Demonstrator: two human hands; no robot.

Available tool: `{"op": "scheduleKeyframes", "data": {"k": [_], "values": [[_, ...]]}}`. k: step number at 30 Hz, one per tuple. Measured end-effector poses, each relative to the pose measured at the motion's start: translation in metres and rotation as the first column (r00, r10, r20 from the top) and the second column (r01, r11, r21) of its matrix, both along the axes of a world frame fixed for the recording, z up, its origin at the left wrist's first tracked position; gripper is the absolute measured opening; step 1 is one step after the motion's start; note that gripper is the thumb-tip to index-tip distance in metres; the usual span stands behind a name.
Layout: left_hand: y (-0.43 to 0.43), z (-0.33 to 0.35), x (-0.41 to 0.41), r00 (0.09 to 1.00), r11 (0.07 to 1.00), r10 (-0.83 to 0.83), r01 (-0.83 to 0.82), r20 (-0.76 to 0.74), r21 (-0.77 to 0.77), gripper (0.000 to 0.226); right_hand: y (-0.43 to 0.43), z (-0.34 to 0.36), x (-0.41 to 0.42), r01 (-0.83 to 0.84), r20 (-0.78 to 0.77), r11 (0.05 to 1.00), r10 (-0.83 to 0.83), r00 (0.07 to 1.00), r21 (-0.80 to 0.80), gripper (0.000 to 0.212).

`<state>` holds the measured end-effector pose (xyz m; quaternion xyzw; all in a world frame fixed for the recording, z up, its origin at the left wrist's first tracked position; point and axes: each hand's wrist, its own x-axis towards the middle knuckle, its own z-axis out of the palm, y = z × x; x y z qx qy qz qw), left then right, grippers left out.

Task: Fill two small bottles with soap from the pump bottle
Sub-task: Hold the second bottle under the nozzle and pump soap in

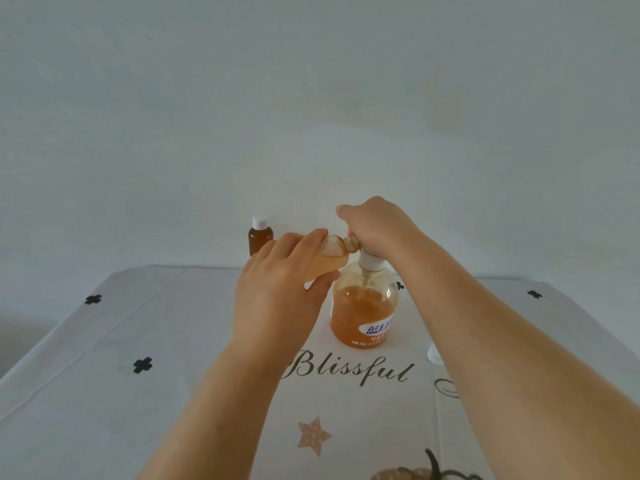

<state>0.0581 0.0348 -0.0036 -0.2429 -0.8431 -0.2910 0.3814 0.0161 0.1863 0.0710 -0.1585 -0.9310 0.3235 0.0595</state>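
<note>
Surface: a table spread with a white printed cloth (pixel 138 427), lettered "Blissful", set against a plain pale wall (pixel 311 98).
Pump bottle (pixel 363 306): stood upright at centre, partly filled with amber soap.
Right hand (pixel 377 226): clasped down over the pump head.
Small clear bottle (pixel 332 251): gripped in the left hand (pixel 277 289) and tilted nearly sideways. Its long axis is run left to right, with the mouth held to the spout just left of the pump head.
Capped amber bottle (pixel 260 239): stood far left, untouched.
Loose white cap (pixel 433 353): laid at near right.

We see a round clear pump bottle (pixel 363 306) of smooth, glossy plastic. The small translucent bottle (pixel 330 254) looks equally shiny. Far left, a small brown bottle (pixel 260 241) carries a smooth white plastic cap (pixel 260 222). The white printed tablecloth (pixel 138 323) is matt, creased cloth.
</note>
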Motion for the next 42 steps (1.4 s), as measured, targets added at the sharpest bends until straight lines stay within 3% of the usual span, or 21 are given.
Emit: {"op": "scheduleKeyframes", "data": {"k": [18, 42], "values": [[0.001, 0.003, 0.003, 0.999, 0.999, -0.024, 0.022, 0.045, 0.044, 0.049, -0.006, 0.021, 0.009, -0.048, 0.097, 0.997, 0.042, 0.994, 0.054, 0.041], [-0.001, 0.002, 0.002, 0.997, 1.0, -0.028, 0.028, 0.078, -0.002, 0.049, -0.004, 0.001, 0.002, -0.021, 0.019, 1.0, 0.021, 1.0, -0.01, 0.039]]}}
